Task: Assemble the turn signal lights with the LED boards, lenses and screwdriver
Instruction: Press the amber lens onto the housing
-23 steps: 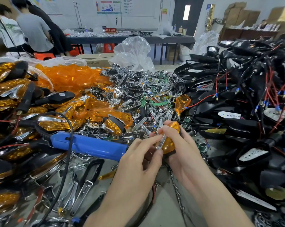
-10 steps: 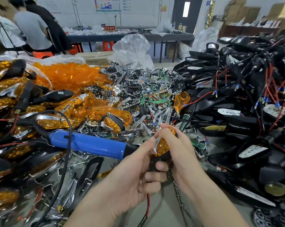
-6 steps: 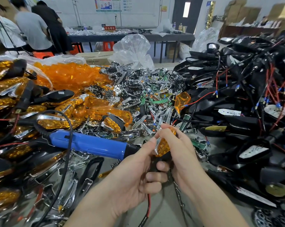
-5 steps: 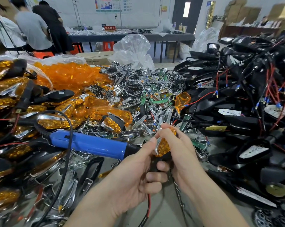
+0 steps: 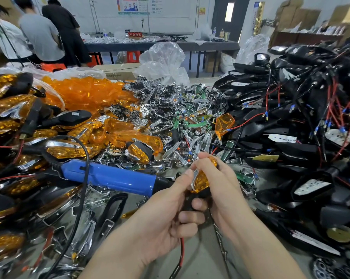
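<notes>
Turn signal (image 5: 202,183): faceted amber lens (image 5: 204,177), chrome trim (image 5: 194,178); left grip (image 5: 166,218) clasps stem (image 5: 198,195), right grip (image 5: 222,184) pinches lens.

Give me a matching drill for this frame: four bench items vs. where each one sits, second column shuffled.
Items:
1. turn signal light
2. blue screwdriver
3. loose amber lenses
4. black housings

Places:
A. heaped at the right of the bench
B. gripped by the left hand and the right hand
C. lying on the bench, left of the hands
D. piled at the back left, beside the chrome parts

Pairs: 1-B, 2-C, 3-D, 4-A.
</notes>
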{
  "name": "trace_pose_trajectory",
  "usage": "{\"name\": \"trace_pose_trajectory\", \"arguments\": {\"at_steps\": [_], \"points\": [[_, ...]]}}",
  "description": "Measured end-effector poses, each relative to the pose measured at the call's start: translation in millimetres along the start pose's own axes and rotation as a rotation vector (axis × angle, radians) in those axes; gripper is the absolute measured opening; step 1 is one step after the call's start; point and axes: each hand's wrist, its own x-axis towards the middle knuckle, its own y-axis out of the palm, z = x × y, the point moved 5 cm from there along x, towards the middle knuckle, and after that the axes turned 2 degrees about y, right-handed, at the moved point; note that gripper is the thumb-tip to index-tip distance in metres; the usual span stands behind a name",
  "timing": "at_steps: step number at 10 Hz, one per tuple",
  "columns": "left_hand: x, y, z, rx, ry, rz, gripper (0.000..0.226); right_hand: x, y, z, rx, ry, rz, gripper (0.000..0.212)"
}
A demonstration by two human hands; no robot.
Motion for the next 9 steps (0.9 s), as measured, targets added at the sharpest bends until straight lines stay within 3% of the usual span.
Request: {"name": "trace_pose_trajectory", "arguments": {"at_steps": [3, 7, 9], "points": [[1, -7, 1, 0.103, -0.007, -0.036, 0.042, 3, 0, 0, -0.01, -0.021, 0.007, 0.018], [7, 16, -10, -0.12, 0.047, -0.246, 0.036, 1, 0, 2, -0.032, -0.06, 0.043, 0.023], [10, 16, -10, -0.05, 0.141, -0.308, 0.045, 2, 1, 4, -0.062, -0.109, 0.06, 0.025]]}}
